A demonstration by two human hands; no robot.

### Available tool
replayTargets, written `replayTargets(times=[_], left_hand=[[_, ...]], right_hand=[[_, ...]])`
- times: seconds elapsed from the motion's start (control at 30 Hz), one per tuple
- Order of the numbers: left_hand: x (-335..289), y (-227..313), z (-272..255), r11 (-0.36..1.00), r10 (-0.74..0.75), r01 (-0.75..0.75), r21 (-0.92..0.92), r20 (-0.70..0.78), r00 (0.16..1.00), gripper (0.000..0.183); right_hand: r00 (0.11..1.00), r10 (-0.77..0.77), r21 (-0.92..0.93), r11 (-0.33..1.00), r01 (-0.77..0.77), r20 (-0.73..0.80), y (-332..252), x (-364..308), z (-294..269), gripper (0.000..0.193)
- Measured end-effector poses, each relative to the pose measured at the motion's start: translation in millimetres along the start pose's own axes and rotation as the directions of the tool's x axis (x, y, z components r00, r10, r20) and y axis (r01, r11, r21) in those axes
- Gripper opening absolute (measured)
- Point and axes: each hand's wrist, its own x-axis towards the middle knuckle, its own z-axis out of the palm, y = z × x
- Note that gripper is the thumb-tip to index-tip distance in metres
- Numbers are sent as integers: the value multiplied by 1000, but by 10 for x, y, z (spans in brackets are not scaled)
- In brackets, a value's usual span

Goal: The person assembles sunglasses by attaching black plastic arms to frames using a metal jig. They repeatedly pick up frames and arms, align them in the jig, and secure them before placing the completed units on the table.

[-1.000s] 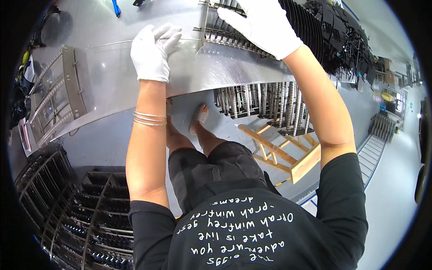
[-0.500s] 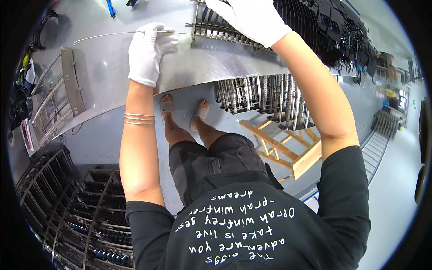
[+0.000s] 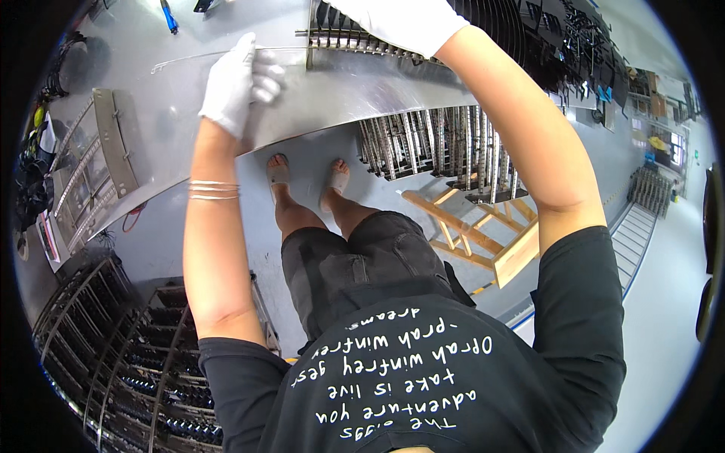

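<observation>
The white-gloved left hand (image 3: 240,84) appears to pinch a thin metal rod (image 3: 284,48) between thumb and forefinger, other fingers loosely curled, over a steel table (image 3: 332,94). The rod reaches rightward to a slotted metal rack (image 3: 361,44). The gloved right hand (image 3: 408,21) is over that rack, fingertips out of view, so its grip cannot be told.

Placing the white-gloved left hand (image 3: 230,89) at a thin metal rod (image 3: 283,48) above a steel table (image 3: 325,98). Holding the gloved right hand (image 3: 404,24), cut off by the top edge, over a metal rack (image 3: 355,41). Wearing a black shirt (image 3: 408,302), dark shorts (image 3: 362,260) and sandals (image 3: 340,180). Standing near a wooden frame (image 3: 518,251), with dark shelves (image 3: 162,370) at lower left and a blue tool (image 3: 168,18) on the table.
</observation>
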Motion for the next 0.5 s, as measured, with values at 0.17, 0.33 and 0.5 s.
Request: replayTargets(times=[0.17,0.33,0.5], left_hand=[[-170,190,68,952,-147,177,-251,135,980,49],[-28,84,55,992,-127,128,-17,59,990,60],[-112,121,127,979,-99,97,-177,-5,995,58]], right_hand=[[995,-62,-20,998,61,-72,52,-51,-29,25],[1000,7,52,999,-6,-13,176,-64,-311,39],[981,-90,-8,996,90,-170,525,-393,-317,49]])
